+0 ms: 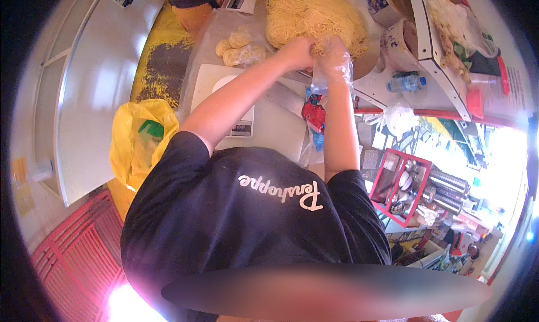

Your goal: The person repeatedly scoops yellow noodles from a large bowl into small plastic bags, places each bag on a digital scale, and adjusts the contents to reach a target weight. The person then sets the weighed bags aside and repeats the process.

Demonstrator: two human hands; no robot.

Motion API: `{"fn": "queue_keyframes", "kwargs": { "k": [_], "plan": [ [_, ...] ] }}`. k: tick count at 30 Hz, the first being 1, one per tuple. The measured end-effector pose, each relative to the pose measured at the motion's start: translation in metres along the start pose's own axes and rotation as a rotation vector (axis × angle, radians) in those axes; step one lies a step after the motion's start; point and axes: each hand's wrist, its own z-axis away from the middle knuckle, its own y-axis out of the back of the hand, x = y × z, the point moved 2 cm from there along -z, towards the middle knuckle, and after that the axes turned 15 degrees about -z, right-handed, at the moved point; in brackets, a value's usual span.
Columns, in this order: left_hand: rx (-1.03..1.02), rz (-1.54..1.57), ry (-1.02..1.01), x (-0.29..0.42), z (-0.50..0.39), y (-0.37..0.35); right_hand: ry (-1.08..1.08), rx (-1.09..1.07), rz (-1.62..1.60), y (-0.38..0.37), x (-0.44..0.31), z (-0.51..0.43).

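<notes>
A big heap of yellow noodles (316,14) fills a wide round metal bowl (365,71). At its near edge my right hand (333,59), covered by clear plastic, is closed around some noodles. My left hand (297,52) is beside it with the fingers curled; whether it grips noodles or plastic is hidden. Left of the bowl, several bundled portions of noodles (240,54) lie on a clear plastic sheet, some of them wrapped. A white digital kitchen scale (248,115) is partly under my left forearm. A red and blue plastic packet (315,113) lies left of my right forearm.
A yellow plastic bag (122,147) stands at the left, near a worn yellow surface (162,69). To the right are a plastic water bottle (406,84), patterned containers (400,48) and a metal-edged shelf (446,84). Part of another person (191,16) shows at the top left.
</notes>
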Motion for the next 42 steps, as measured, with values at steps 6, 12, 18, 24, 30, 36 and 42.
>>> {"fn": "queue_keyframes", "kwargs": {
  "k": [6, 12, 18, 24, 30, 36, 42],
  "plan": [
    [-0.196, 0.342, 0.189, -0.007, 0.007, 0.023, -0.131, -0.073, -0.606, 0.033, 0.004, 0.006],
    [-0.190, 0.407, 0.072, -0.007, -0.004, 0.026, -0.027, -0.165, -0.460, 0.020, 0.005, 0.021],
    [-0.118, 0.400, 0.093, -0.005, -0.001, 0.035, -0.170, -0.122, -0.101, 0.018, 0.010, 0.005],
    [-0.198, 0.420, 0.151, 0.019, 0.005, 0.061, 0.267, -0.110, -0.655, 0.069, -0.031, 0.002],
    [-0.099, 0.547, 0.046, 0.026, 0.000, 0.081, 0.353, -0.035, -0.333, 0.064, -0.033, 0.008],
    [-0.056, 0.590, 0.083, 0.019, 0.011, 0.095, 0.284, -0.067, -0.177, 0.068, -0.035, -0.008],
    [-0.073, 0.628, 0.096, 0.015, 0.055, 0.137, 0.155, 0.202, -0.973, 0.111, -0.019, -0.022]
  ]
}}
